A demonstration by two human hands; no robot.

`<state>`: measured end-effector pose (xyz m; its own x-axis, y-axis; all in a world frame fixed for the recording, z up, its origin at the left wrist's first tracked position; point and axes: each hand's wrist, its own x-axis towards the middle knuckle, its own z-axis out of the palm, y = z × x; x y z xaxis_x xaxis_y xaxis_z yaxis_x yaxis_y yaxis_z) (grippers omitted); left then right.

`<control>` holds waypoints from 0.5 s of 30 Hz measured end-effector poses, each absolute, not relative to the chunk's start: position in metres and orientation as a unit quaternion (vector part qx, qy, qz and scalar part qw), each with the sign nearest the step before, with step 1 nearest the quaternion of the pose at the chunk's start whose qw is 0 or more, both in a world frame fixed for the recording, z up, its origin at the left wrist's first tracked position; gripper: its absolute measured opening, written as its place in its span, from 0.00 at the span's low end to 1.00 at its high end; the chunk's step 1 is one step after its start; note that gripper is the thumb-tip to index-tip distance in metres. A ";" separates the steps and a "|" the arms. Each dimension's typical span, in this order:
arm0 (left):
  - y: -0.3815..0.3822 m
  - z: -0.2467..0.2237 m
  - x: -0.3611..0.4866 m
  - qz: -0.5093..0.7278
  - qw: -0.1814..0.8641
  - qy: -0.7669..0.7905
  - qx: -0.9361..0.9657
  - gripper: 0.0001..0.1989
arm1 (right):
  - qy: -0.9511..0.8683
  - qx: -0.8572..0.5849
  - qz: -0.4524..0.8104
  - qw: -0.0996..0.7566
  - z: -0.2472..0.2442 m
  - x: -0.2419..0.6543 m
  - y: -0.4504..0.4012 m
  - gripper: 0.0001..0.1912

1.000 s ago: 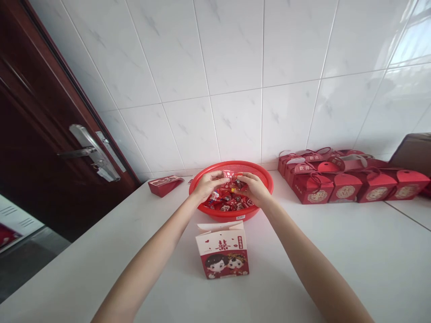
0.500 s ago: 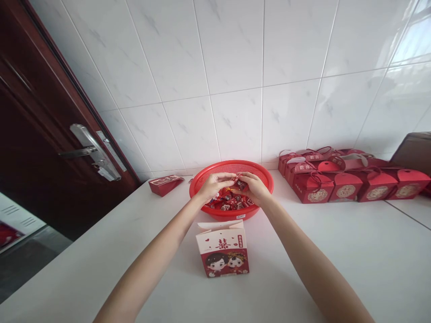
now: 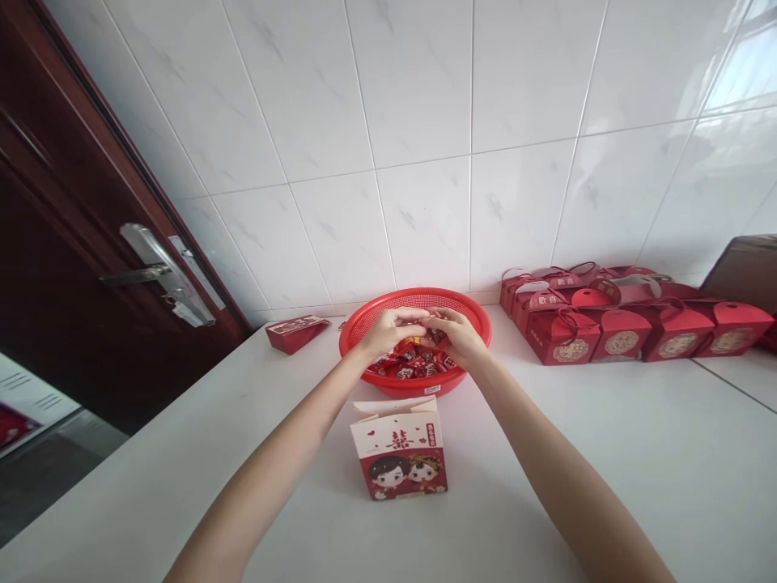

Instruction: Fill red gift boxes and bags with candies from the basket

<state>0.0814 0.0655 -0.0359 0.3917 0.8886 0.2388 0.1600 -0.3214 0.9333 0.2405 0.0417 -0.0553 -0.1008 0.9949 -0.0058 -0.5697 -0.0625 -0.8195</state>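
Observation:
Over the red basket (image 3: pixel 418 296) my left hand (image 3: pixel 392 330) and my right hand (image 3: pixel 455 334) meet at the fingertips. The fingers of both are pinched together, and a small wrapped candy (image 3: pixel 435 334) shows by my right hand. What my left fingertips hold is too small to make out. Several red-wrapped candies (image 3: pixel 413 362) lie in the basket below. In front of the basket, between my forearms, an upright red and white box (image 3: pixel 401 461) with two cartoon figures has its top flaps raised.
Several red boxes with handles (image 3: pixel 622 336) stand in rows at the right by the tiled wall. A small red box (image 3: pixel 296 334) lies at the table's back left. A brown object (image 3: pixel 744 271) is at the far right, and a dark door (image 3: pixel 78 235) at the left.
The fingers have shifted slightly over the basket. The boxes and basket stay in place; the whole view has moved only slightly.

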 end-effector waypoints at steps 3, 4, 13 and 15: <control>0.067 -0.034 0.077 0.421 0.479 0.372 0.675 0.13 | -0.321 -0.327 0.640 0.616 -0.056 0.240 0.044 0.12; 0.068 -0.034 0.076 0.426 0.485 0.370 0.668 0.14 | -0.314 -0.334 0.635 0.622 -0.056 0.239 0.045 0.12; 0.123 -0.050 0.043 0.398 0.345 0.522 0.671 0.06 | -0.238 -0.327 0.641 0.652 -0.055 0.241 0.049 0.09; 0.139 -0.056 0.032 0.381 0.325 0.551 0.668 0.02 | -0.235 -0.327 0.644 0.651 -0.057 0.243 0.052 0.09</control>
